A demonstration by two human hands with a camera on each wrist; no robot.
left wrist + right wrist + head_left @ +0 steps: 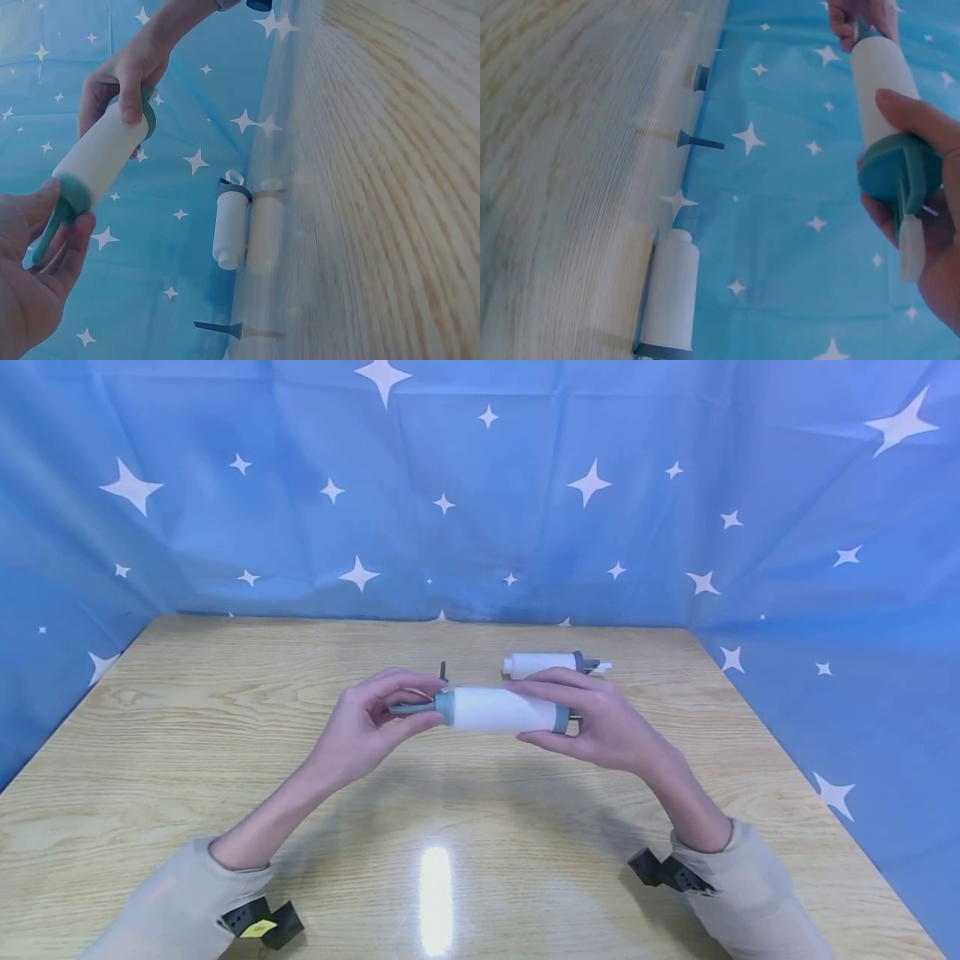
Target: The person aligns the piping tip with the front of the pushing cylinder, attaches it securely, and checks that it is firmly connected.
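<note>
Both hands hold a white tube with teal ends, like an icing gun, level above the table. At its left end my left hand pinches the collar of a long teal nozzle between thumb and fingers. The nozzle points back into the palm. My right hand grips the barrel's right end, thumb along the white side. There, in the right wrist view, a teal end cap carries a teal lever and a white tab. Part of the lever is hidden behind the right fingers in the head view.
Behind the hands a second white tube with a dark grey cap lies on the wooden table. A slim dark nozzle stands near it, with another small dark piece farther along. A blue starry cloth hangs behind.
</note>
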